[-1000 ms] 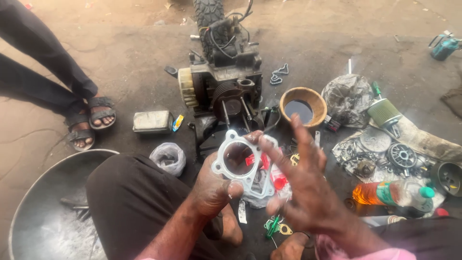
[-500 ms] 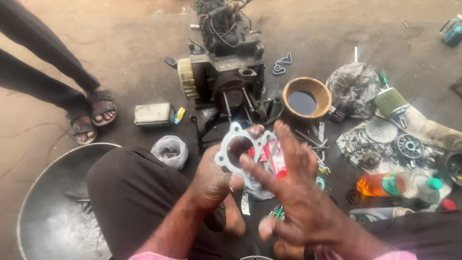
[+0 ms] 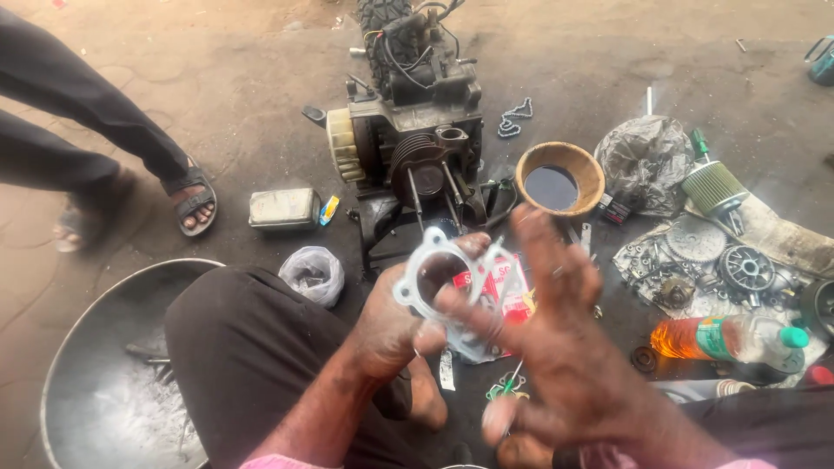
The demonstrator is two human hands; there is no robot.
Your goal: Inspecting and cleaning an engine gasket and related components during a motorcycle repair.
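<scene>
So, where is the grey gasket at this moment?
In the head view, the gasket is in the left hand, centre frame, below the engine.

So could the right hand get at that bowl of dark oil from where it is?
Probably yes. The right hand is open and holds nothing, and the oil bowl sits on the ground just beyond its fingertips, with nothing standing between them. The left hand holds the gasket.

Right hand (image 3: 556, 347): motion-blurred, fingertips indistinct; contact with the gasket (image 3: 434, 274) cannot be told. Gasket: lower part hidden behind left hand (image 3: 391, 326). Red-printed packet (image 3: 504, 291): mostly covered by both hands. Steel basin (image 3: 95, 382): cut by bottom-left edge. Bystander's legs (image 3: 78, 130): cut at left edge. Small parts on cloth (image 3: 686, 269): too small to identify.
</scene>
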